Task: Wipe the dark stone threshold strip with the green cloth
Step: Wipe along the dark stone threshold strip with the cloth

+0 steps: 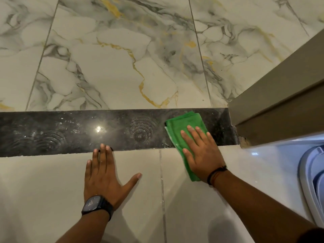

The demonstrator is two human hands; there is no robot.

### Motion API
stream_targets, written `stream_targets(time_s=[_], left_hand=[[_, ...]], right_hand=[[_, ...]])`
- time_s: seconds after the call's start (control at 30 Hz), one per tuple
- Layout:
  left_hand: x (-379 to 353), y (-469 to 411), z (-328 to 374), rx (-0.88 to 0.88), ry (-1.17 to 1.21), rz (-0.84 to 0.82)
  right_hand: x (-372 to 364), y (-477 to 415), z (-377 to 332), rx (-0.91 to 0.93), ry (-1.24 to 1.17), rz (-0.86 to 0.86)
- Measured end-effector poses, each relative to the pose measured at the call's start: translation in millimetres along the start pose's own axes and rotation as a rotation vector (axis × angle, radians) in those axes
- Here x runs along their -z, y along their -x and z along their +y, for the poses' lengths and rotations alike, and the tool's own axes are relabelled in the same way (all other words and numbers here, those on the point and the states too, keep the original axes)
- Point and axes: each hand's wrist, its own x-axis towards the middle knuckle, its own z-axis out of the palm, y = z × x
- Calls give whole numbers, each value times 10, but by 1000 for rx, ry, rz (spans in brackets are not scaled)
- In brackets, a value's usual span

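The dark stone threshold strip [78,132] runs across the floor from the left edge to a door frame on the right. It shows white specks and ring-shaped dust marks. A folded green cloth [184,125] lies over the strip's right end and hangs onto the near tile. My right hand [201,153] presses flat on the cloth, fingers spread, palm over its near half. My left hand [103,174] rests flat on the plain tile just in front of the strip, fingertips touching the strip's near edge. It holds nothing.
Marbled white tiles with gold veins [114,58] lie beyond the strip. A grey-brown door frame [280,99] stands at the right end. A pale blue plastic container [313,181] sits at the right edge. Plain beige tiles [43,190] lie on the near side.
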Motion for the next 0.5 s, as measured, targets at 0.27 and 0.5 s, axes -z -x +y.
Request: stream_targets(time_s=[0.27,0.5], left_hand=[[92,49,-427,114,36,29],[120,34,-402,117,34,51]], right_hand=[[-32,-426,-119,-368,-12,102],[-63,-746,-975,-124,-38,-9]])
